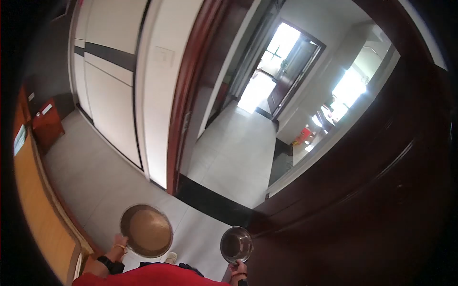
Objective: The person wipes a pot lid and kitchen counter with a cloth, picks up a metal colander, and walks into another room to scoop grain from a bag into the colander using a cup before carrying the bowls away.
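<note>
My left hand [120, 240] is closed on the rim of a large round basin [149, 230], brownish inside with a metallic edge. A smaller shiny metal bowl [237, 245] is gripped at its near edge by my right hand [239, 268]. Both vessels are held apart above the floor, their insides facing up toward me. I cannot make out anything lying in either one. The fingers under both rims are partly hidden.
A dark brown door [353, 209] stands open close on my right. Ahead, a black threshold [210, 200] crosses the doorway into a tiled hallway [229, 148]. Sliding wardrobe doors [109, 95] and a yellow-brown bed or furniture edge [43, 195] are on the left.
</note>
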Demonstrator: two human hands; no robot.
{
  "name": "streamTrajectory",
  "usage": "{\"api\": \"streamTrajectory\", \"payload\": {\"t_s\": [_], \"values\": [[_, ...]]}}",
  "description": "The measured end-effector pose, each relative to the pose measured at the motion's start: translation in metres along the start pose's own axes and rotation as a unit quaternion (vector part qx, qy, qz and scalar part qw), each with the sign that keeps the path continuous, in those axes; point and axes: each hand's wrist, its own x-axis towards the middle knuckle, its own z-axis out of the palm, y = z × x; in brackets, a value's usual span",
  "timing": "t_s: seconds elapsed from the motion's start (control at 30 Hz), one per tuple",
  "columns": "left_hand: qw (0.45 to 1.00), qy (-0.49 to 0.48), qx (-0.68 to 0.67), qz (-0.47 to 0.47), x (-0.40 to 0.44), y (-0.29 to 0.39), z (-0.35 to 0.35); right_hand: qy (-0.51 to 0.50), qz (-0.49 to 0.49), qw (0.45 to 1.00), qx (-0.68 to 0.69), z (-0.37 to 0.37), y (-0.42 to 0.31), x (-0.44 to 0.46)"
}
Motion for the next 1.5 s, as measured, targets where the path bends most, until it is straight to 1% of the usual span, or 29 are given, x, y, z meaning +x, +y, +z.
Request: {"api": "streamTrajectory", "payload": {"t_s": [0.03,0.07,0.1,0.13,0.2,0.3,0.33,0.4,0.47,0.5,0.53,0.57,0.6,0.63,0.67,0.73,0.8,0.83,0.93,0.97,1.0,1.13,1.17,1.27,1.3,1.33,1.4,1.47,1.5], "values": [[0.998,-0.049,-0.008,0.045,0.044,0.002,0.042,0.009,-0.006,1.0,0.022,0.003,-0.017,0.007],[0.959,-0.086,0.177,0.202,0.081,0.006,0.08,0.017,-0.009,0.999,0.046,0.006,-0.029,0.015],[0.99,-0.064,0.069,0.102,0.031,0.128,0.057,-0.026,0.006,0.999,0.02,0.004,-0.041,0.034],[0.992,-0.036,0.044,0.114,0.068,0.13,0.1,-0.072,-0.022,0.991,0.109,0.01,-0.049,0.042],[0.978,-0.137,-0.147,0.064,0.062,0.226,0.117,0.012,-0.009,0.994,0.108,0.041,-0.08,0.041],[0.974,-0.163,-0.143,0.067,0.126,0.265,0.198,-0.051,0.028,0.983,0.173,0.021,-0.091,0.153],[0.977,-0.165,-0.115,0.073,0.123,0.287,0.204,0.036,0.021,0.995,0.091,0.055,-0.119,0.143],[0.98,-0.155,-0.064,0.104,0.133,0.357,0.213,-0.023,0.005,0.998,0.066,0.1,-0.163,0.184],[0.983,-0.143,-0.082,0.076,0.159,0.386,0.234,0.027,-0.029,0.996,-0.076,0.179,-0.231,0.176],[0.976,-0.123,-0.039,0.177,0.173,0.395,0.238,-0.053,-0.029,0.998,-0.013,0.201,-0.249,0.214],[0.979,-0.117,-0.06,0.154,0.189,0.409,0.249,-0.075,-0.045,0.991,0.102,0.223,-0.263,0.249],[0.982,-0.109,-0.081,0.132,0.201,0.428,0.257,-0.096,-0.069,0.989,0.091,0.27,-0.298,0.231],[0.981,-0.11,-0.161,-0.023,0.197,0.454,0.263,-0.102,-0.081,0.988,0.087,0.295,-0.315,0.258],[0.962,-0.139,-0.235,0.017,0.204,0.459,0.274,-0.081,-0.06,0.991,0.091,0.323,-0.339,0.265],[0.954,-0.144,-0.26,-0.037,0.185,0.511,0.266,-0.117,-0.053,0.988,0.086,0.331,-0.347,0.317],[0.95,-0.126,-0.273,-0.084,0.215,0.542,0.3,-0.136,-0.077,0.983,0.093,0.38,-0.385,0.344],[0.982,-0.087,-0.158,-0.059,0.233,0.6,0.325,-0.119,-0.089,0.984,0.102,0.422,-0.423,0.36],[0.972,-0.027,-0.221,-0.077,0.246,0.617,0.348,-0.114,-0.083,0.983,0.117,0.432,-0.436,0.378],[0.976,-0.111,-0.187,-0.015,0.304,0.675,0.4,-0.105,-0.093,0.982,0.129,0.444,-0.474,0.406],[0.979,-0.111,-0.17,0.004,0.326,0.694,0.427,-0.058,-0.071,0.99,0.104,0.446,-0.492,0.412],[0.976,-0.13,-0.175,0.007,0.316,0.757,0.429,-0.08,-0.086,0.984,0.135,0.443,-0.505,0.433],[0.948,-0.177,-0.258,0.06,0.378,0.846,0.551,0.002,-0.118,0.976,0.184,0.446,-0.566,0.48],[0.958,-0.174,-0.215,0.075,0.388,0.874,0.579,-0.021,-0.138,0.97,0.201,0.45,-0.581,0.481],[0.958,-0.2,-0.191,0.08,0.385,0.971,0.654,-0.003,-0.141,0.95,0.278,0.454,-0.612,0.526],[0.97,-0.211,-0.118,0.025,0.37,1.013,0.668,0.038,-0.11,0.951,0.288,0.458,-0.627,0.543],[0.959,-0.229,-0.166,0.029,0.367,1.033,0.694,0.075,-0.075,0.95,0.295,0.46,-0.643,0.561],[0.946,-0.273,-0.171,0.034,0.362,1.069,0.732,0.031,-0.059,0.939,0.338,0.453,-0.668,0.618],[0.946,-0.211,-0.246,0.016,0.404,1.055,0.796,0.034,-0.069,0.941,0.33,0.462,-0.718,0.657],[0.945,-0.213,-0.247,0.031,0.406,1.06,0.815,0.071,-0.083,0.946,0.306,0.473,-0.752,0.661]]}}
